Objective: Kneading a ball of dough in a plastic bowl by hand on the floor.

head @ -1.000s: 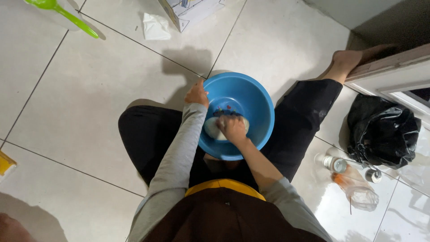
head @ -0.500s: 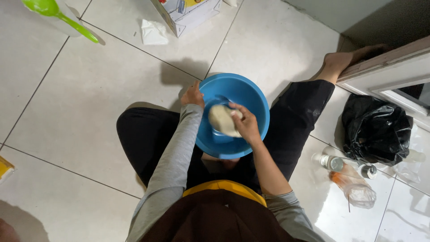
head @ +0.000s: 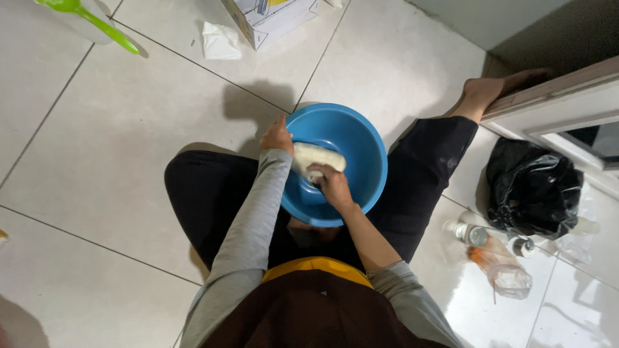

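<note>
Right hand (head: 332, 183) is pressing down, fingers curled, on the near end of a pale dough lump (head: 317, 156) inside the blue plastic basin (head: 367, 135); the lump's long axis is running left-right, while the left hand (head: 277, 135) is clasping the basin's rim.

Right of your hands you have a black bag (head: 532, 190); beyond them, a cardboard box (head: 267, 16) and crumpled tissue (head: 220, 40).

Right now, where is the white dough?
In the head view, the dough lies inside the blue bowl, under the right hand, beside the left hand.
</note>
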